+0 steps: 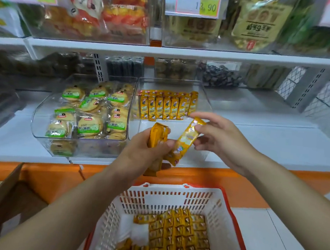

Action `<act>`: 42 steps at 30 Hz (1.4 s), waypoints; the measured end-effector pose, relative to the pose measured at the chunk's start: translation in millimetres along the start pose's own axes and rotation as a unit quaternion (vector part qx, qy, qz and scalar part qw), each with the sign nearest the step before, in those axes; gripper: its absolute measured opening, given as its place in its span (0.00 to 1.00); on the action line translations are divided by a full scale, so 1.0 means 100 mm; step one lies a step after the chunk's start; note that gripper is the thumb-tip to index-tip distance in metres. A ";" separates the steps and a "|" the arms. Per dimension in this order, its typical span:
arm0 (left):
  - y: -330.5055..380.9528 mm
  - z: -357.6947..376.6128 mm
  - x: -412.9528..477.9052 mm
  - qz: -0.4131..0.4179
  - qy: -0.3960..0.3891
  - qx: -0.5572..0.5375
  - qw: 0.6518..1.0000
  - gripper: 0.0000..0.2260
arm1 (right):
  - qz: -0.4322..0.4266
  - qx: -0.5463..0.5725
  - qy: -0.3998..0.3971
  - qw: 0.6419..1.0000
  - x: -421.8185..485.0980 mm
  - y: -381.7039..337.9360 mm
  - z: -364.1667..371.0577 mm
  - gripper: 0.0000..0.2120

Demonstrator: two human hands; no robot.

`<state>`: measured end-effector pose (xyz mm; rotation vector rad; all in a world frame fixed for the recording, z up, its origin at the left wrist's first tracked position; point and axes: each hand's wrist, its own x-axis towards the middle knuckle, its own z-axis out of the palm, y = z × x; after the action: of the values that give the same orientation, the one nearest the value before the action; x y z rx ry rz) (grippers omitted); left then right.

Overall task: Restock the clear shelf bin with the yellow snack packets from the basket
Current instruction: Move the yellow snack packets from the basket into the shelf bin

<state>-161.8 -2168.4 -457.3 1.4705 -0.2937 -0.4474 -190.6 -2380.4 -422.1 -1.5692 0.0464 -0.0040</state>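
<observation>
Grips meet at the middle of the frame, just above the shelf's front edge. The left grip (144, 152) is clenched round a bunch of yellow foil snack packets (158, 137), which stand roughly upright in it, their tops showing above the fingers and one lower end sticking out beneath the palm. The right grip (225, 142) pinches the upper end of a single yellow snack packet (186, 139) between thumb and fingertips. That packet is tilted, its top toward the upper right, and its lower part lies against the left thumb and the bunch. Just behind both, at centre frame, the clear plastic shelf bin (206, 102) sits on the white shelf (277, 141), with a row of upright yellow packets (166, 108) standing across its back. Just beside it on the left is a second clear bin (40, 115) heaped with round biscuits in green-labelled wrappers (90, 123). An orange strip (244, 179) runs along the shelf front. At bottom centre, below the arms, a white slatted plastic basket with a red rim (174, 197) holds many more yellow packets (179, 236) packed in rows. A brown cardboard box (1, 206) shows at lower left. Along the top, blurred bins of bagged snacks carry a price tag reading 13.90 (201, 6).
</observation>
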 end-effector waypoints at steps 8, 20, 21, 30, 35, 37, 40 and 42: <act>0.02 -0.05 0.05 0.001 0.070 0.008 0.998 0.11 | 0.050 0.103 -0.015 0.993 0.01 0.08 -0.02 0.07; 0.07 -0.04 0.12 0.040 0.156 0.012 0.987 0.06 | -0.002 -0.146 -0.106 0.984 0.03 0.26 0.20 0.07; 0.07 -0.03 0.13 0.043 0.161 0.021 0.986 0.06 | -0.014 -0.156 -0.101 0.983 0.03 0.26 0.21 0.06; 0.38 0.00 0.38 0.102 0.188 0.194 0.957 0.09 | -0.177 -0.290 0.002 0.940 0.19 0.18 0.00 0.06; 0.51 0.14 0.99 0.095 0.163 0.262 0.947 0.09 | -0.204 -0.379 0.201 0.880 0.46 0.24 -0.58 0.26; 0.49 0.22 1.33 0.101 0.147 0.298 0.938 0.11 | -0.163 -0.388 0.196 0.886 0.55 0.37 -0.72 0.34; 0.40 0.31 1.88 0.105 0.134 0.359 0.918 0.13 | -0.109 -0.314 0.123 0.935 0.59 0.58 -0.74 0.46; 0.31 0.34 2.22 0.077 0.146 0.410 0.897 0.15 | -0.105 -0.314 0.085 0.940 0.62 0.68 -0.73 0.48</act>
<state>22.1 -2299.9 -440.7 2.2880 -0.3766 0.0615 -132.9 -2455.4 -492.0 -2.2056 0.0163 -0.3211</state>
